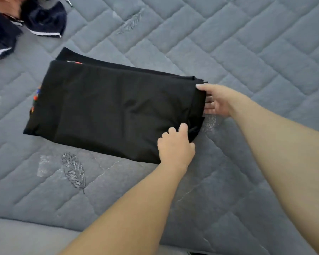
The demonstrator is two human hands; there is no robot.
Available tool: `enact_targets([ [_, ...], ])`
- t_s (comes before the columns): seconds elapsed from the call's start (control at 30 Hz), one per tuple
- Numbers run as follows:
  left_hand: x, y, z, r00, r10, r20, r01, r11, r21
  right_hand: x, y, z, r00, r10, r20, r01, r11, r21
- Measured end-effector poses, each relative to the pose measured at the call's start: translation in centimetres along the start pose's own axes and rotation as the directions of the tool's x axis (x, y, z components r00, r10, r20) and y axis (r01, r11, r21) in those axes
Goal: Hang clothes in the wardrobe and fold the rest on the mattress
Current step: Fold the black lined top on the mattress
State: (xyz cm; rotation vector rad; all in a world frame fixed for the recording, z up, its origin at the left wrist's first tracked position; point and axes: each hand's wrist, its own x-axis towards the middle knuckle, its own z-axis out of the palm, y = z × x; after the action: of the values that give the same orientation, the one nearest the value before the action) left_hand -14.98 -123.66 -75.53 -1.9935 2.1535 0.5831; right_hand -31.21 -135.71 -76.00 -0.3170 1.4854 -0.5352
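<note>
A soft, limp black folded fabric garment [107, 107] lies mid-frame on the grey quilted mattress [228, 43], its long axis running left to right, tilted slightly downward. Both hands hold its right end: the left hand [175, 146] grips the lower corner, the right hand [216, 101] pinches the upper edge. Being light and floppy, it probably handles best by its corners.

A folded black garment [109, 107] lies on the grey quilted mattress [228, 43]. Both hands grip its right end: left hand [175, 146] nearer, right hand [215, 100] farther.
</note>
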Motion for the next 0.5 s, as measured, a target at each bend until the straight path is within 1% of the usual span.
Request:
enact_targets([
  [0.03,0.1,-0.5,-0.5,1.0,0.014,0.015,-0.013,0.999,-0.046,0.1,-0.6,0.8,0.999,0.001,-0.034,-0.003,0.998,-0.065],
  [0.07,0.4,-1.2,-1.4,0.998,0.012,0.063,-0.002,0.989,-0.149,0.1,-1.2,1.6,0.998,0.006,-0.06,-0.013,0.994,-0.113],
  [0.1,0.7,-2.1,-2.7,0.99,0.004,0.139,0.038,0.955,-0.294,-0.2,-1.9,2.4,0.998,0.014,-0.067,-0.023,0.991,-0.133],
  [0.17,1.4,-4.7,-6.5,0.95,0.019,0.31,0.168,0.809,-0.563,-1.6,-4.0,4.4,0.999,0.016,-0.043,-0.023,0.987,-0.159],
  [0.2,1.7,-6.2,-8.7,0.925,0.038,0.377,0.23,0.736,-0.637,-2.5,-5.4,5.7,0.999,0.004,-0.036,-0.011,0.983,-0.184],
  [0.27,2.2,-9.7,-13.1,0.891,0.056,0.45,0.32,0.627,-0.71,-4.0,-8.3,9.5,0.998,-0.037,-0.054,0.022,0.965,-0.261],
  [0.33,2.7,-13.8,-16.9,0.872,0.022,0.49,0.407,0.524,-0.748,-5.2,-10.9,14.9,0.991,-0.112,-0.068,0.083,0.936,-0.341],
  [0.4,3.0,-18.8,-19.9,0.859,-0.07,0.506,0.483,0.437,-0.759,-6.0,-13.0,21.6,0.983,-0.179,-0.039,0.151,0.914,-0.376],
  [0.5,3.6,-27.4,-22.8,0.849,-0.264,0.458,0.528,0.374,-0.763,-5.7,-14.7,31.8,0.966,-0.258,0.01,0.239,0.879,-0.412],
])
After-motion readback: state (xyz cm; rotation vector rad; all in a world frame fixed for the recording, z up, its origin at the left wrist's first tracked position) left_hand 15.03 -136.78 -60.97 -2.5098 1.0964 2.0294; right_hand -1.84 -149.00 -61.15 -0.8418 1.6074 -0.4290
